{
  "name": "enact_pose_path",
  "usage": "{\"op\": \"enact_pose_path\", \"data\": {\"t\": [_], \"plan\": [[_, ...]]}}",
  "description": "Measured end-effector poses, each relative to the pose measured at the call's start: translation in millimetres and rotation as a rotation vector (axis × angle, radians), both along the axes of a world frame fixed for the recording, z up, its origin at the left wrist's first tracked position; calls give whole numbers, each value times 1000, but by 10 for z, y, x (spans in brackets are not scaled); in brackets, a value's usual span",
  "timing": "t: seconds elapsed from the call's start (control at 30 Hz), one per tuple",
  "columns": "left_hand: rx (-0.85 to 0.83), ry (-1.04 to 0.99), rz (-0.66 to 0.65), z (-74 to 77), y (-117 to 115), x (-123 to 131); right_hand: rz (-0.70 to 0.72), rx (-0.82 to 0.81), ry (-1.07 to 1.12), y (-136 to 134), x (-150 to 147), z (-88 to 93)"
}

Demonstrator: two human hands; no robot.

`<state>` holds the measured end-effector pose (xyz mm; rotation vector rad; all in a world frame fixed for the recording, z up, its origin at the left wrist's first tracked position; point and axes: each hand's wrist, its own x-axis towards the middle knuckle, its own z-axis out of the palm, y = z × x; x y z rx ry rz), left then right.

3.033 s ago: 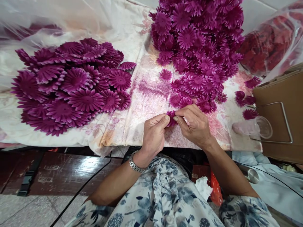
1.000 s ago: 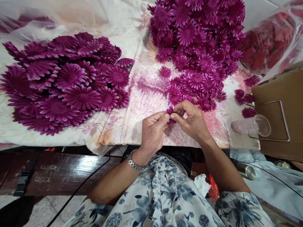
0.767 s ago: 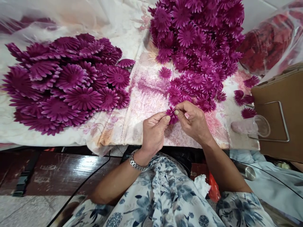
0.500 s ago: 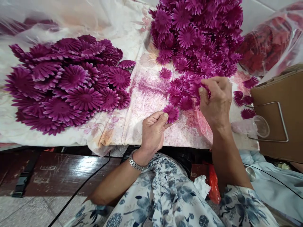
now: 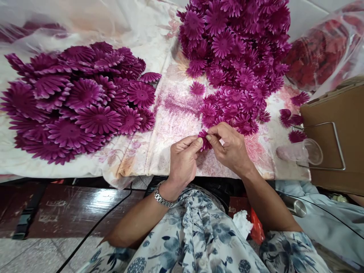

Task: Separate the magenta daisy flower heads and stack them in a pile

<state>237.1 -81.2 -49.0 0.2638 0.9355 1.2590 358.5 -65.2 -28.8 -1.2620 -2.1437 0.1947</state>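
Left hand (image 5: pixel 183 161) and right hand (image 5: pixel 230 148) together pinch a small purple flower (image 5: pixel 203 135), seemingly layered, just before the heap (image 5: pixel 239 57).

Stained cloth-covered table (image 5: pixel 85 167); grey tiled floor (image 5: pixel 34 258)

Small flower (image 5: pixel 203 135) mostly hidden, pinched between left hand (image 5: pixel 183 161) and right hand (image 5: pixel 230 148) fingertips; only a few petals show, can't tell if one layer or several. Big-flower pile (image 5: pixel 71 102) at 9 o'clock cut off by the left edge. Small-flower heap (image 5: pixel 239 49) at 1 o'clock cut off at the top. Red contents of plastic bag (image 5: pixel 321 53) at 2 o'clock blurred behind film. Cardboard box (image 5: pixel 341 151) at 3 o'clock cropped on the right. Metal cylinder (image 5: pixel 295 206) at 4 o'clock partly behind the right forearm.
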Motion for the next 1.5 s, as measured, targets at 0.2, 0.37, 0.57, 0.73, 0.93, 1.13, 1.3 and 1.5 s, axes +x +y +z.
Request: {"op": "enact_pose_path", "data": {"t": [0.2, 0.37, 0.57, 0.73, 0.93, 1.13, 1.3, 1.5], "plan": [[-13, -31, 5, 18, 11, -14, -161, 0, 189, 60, 162, 37], [14, -70, -34, 16, 10, -23, -387, 135, 15, 202, 422, 152], [29, -7, -7, -8, 8, -5, -34, -34, 29, 27, 120, 67], [-15, -16, -7, -10, 2, -3, 1, -81, 26, -1, 47, -33], [-23, -7, 11, 15, 3, 1, 19, -38, 47, -51, 60, -12], [20, -41, 10, 0, 8, -23, -205, 39, 151, 28, 245, 68], [61, -62, -34, 1, 4, -31, -508, 270, -176, 189, 621, 238], [45, -41, -14, -1, 8, -14, -139, 12, -8, 30, 232, 136]]}}
